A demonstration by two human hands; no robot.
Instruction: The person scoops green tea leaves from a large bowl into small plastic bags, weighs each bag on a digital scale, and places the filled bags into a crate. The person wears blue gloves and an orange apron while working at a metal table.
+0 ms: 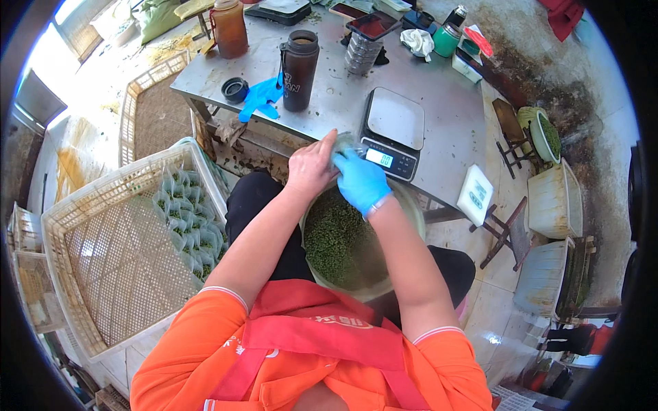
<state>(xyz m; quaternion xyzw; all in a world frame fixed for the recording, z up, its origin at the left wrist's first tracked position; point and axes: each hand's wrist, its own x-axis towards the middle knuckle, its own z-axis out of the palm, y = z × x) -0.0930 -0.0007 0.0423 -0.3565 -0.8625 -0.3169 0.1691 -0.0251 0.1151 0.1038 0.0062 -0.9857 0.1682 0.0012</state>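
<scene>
My bare left hand (312, 166) and my blue-gloved right hand (363, 181) meet over the near edge of the metal table. Between their closed fingers is a clear plastic bag (346, 142), partly hidden by the hands; its contents cannot be made out. Below them, between my knees, stands a round basin (417, 214) with small green berry-like pieces (336, 240) inside. A digital scale (396, 120) with a bare pan and lit display sits just beyond my right hand. On my left, a large plastic crate (62, 288) holds rows of clear bags (188, 212) with green contents along its right side.
On the metal table (445, 137) stand a dark flask (299, 72), its loose lid (235, 90), a blue glove (262, 99), an amber bottle (229, 31) and a phone (373, 25) on stacked tins. A white pad (474, 195) overhangs the right edge. Another crate (130, 130) lies at left.
</scene>
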